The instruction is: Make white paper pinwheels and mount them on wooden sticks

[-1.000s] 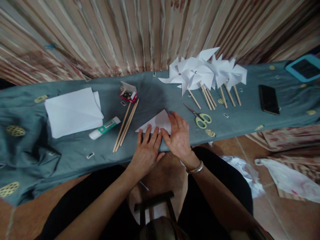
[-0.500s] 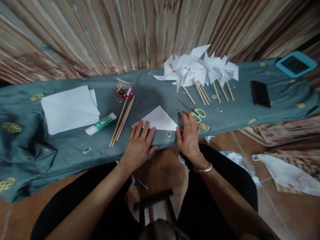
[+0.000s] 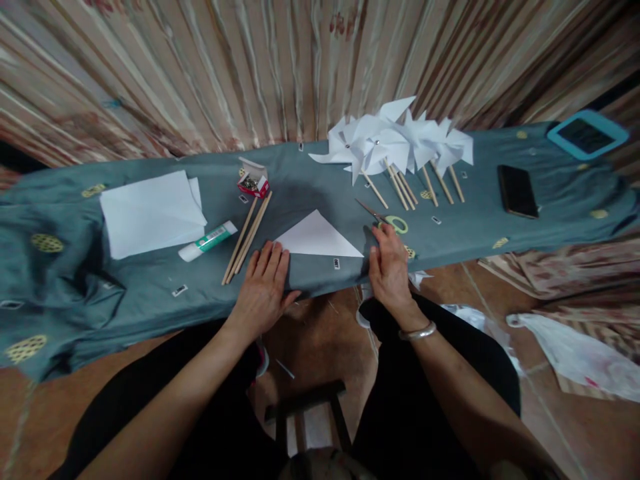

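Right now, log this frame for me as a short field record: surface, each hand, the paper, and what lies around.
surface: long table under a grey-blue cloth
left hand: left hand flat on the cloth, fingertips at the folded paper triangle
right hand: right hand at the green-handled scissors
left of paper: wooden sticks, glue stick, pin box, white sheets
far side: paper pinwheels
right end: black phone, blue-cased tablet
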The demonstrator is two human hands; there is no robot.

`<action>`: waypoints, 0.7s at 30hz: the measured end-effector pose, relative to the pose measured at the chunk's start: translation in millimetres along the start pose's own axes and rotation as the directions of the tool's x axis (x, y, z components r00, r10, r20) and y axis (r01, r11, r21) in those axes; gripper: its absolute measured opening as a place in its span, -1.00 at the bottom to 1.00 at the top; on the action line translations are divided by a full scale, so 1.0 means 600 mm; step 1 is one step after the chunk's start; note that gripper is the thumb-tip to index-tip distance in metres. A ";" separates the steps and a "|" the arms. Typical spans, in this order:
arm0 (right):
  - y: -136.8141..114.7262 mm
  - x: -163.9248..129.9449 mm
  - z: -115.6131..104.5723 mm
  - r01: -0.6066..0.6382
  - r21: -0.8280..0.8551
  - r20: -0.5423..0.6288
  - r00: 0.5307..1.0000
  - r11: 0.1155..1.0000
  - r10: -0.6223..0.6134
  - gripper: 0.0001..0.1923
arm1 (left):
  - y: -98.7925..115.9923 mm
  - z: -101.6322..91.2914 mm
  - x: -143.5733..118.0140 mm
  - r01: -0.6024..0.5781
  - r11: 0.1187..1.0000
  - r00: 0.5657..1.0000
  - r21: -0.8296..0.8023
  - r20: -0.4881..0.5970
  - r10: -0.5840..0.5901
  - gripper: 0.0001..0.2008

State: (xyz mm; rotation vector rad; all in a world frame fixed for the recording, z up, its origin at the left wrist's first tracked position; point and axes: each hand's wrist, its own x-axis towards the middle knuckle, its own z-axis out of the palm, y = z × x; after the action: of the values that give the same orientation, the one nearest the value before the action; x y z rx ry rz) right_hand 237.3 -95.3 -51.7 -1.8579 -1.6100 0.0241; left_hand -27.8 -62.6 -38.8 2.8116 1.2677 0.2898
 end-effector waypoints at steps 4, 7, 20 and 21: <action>-0.021 0.013 -0.003 0.034 0.008 0.035 0.999 0.999 -0.034 -0.57 | 0.001 -0.001 0.000 -0.009 1.000 1.000 0.007 -0.006 0.009 -0.29; -0.031 0.019 0.003 0.067 0.090 0.075 0.994 0.994 -0.074 -0.58 | 0.002 -0.001 0.001 -0.013 1.000 1.000 0.012 -0.018 0.013 -0.31; -0.023 0.036 0.012 -0.228 0.327 0.196 0.966 0.917 0.170 -0.60 | 0.002 0.009 0.011 -0.038 0.999 0.998 -0.014 -0.049 0.037 -0.31; -0.019 0.036 0.014 -0.260 0.378 0.221 0.957 0.889 0.186 -0.60 | 0.002 0.007 0.011 -0.032 0.999 0.999 -0.007 -0.042 0.031 -0.32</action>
State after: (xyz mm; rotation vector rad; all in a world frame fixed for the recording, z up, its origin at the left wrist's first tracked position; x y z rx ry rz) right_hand 228.8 -71.9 -43.9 -1.7350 -1.3650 0.5994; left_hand -21.8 -58.6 -42.0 2.8357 1.2282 0.3568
